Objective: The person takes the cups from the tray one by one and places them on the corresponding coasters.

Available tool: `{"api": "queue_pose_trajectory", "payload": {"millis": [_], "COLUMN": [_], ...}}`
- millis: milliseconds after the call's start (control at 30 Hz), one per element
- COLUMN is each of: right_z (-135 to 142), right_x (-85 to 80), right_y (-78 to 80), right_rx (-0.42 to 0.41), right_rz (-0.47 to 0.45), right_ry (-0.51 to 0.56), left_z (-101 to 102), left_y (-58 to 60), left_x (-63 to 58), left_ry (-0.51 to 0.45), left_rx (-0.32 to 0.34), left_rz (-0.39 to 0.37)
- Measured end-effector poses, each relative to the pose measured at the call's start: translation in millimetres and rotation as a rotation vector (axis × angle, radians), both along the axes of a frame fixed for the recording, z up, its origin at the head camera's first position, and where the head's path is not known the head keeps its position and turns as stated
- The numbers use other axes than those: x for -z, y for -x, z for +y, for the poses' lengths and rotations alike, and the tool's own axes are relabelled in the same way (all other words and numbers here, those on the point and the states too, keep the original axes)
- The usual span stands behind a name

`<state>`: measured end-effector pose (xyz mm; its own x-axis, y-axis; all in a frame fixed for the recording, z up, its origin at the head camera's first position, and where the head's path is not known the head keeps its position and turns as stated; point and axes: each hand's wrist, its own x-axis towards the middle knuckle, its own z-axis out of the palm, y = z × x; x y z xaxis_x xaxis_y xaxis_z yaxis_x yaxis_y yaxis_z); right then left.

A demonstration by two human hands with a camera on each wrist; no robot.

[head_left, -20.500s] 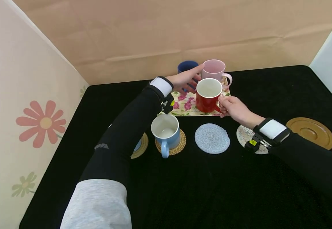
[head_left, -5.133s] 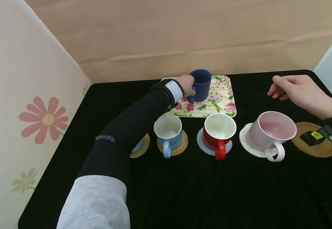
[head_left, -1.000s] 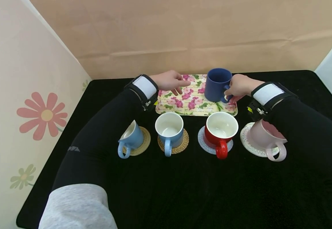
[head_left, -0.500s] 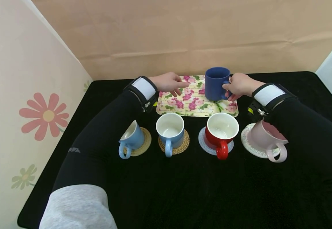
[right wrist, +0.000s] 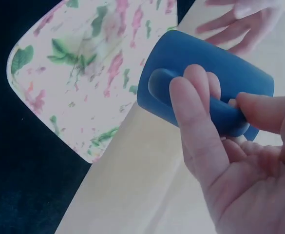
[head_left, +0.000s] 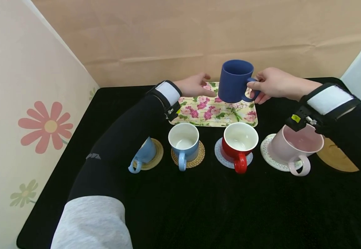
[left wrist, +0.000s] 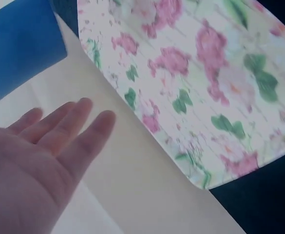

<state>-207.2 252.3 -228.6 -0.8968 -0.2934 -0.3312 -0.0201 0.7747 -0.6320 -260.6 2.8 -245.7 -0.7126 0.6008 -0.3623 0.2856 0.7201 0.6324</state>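
A dark blue mug (head_left: 234, 83) hangs upright above the floral tray (head_left: 196, 119). My right hand (head_left: 275, 84) grips it by the handle, thumb on top and fingers curled through, as the right wrist view shows for the mug (right wrist: 205, 73). To the left of the mug, my left hand (head_left: 194, 85) hovers over the tray with fingers spread and relaxed, holding nothing. In the left wrist view that hand (left wrist: 40, 161) is apart from the mug (left wrist: 23, 44), palm turned toward it.
In front of the tray, two light blue mugs (head_left: 183, 141), a red mug (head_left: 239, 141) and a pink mug (head_left: 292, 145) stand on coasters in a row. A round wooden coaster (head_left: 336, 157) lies at the right, partly behind my sleeve. A brown paper wall (head_left: 168, 41) rises behind the table.
Earlier the red and pink mugs went from the tray onto coasters. The blue mug passed from my left hand to my right, which has now lifted it off the tray.
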Motion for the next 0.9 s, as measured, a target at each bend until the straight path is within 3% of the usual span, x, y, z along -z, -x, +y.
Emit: {"api": "queue_pose_trajectory", "payload": {"millis": [133, 267, 367, 633, 733, 900], "right_z": [1, 3, 4, 15, 20, 25], "right_x": [-2.8, -4.8, -5.8, -7.1, -4.0, 6.9], "right_y": [-10.0, -18.1, -23.2, -30.6, -30.8, -39.6], "right_rx": [-0.023, -0.063, -0.092, -0.133, -0.086, -0.044], "right_rz": [0.026, 0.064, 0.101, 0.353, 0.337, 0.151], "right_ry": [0.033, 0.034, 0.029, -0.075, 0.023, 0.332], "left_z": [12, 21, 26, 34, 37, 41], "left_y": [-1.8, -3.7, -4.7, -9.0, -10.7, -15.3], "left_x": [3.2, 6.9, 9.0, 13.0, 11.2, 4.2], "left_ry": [-0.098, -0.304, -0.445, -0.558, -0.592, -0.572], "left_rx": [0.023, 0.072, 0.124, 0.114, 0.112, 0.114], "left_rz": [-0.033, -0.075, -0.057, -0.007, 0.0, 0.016]}}
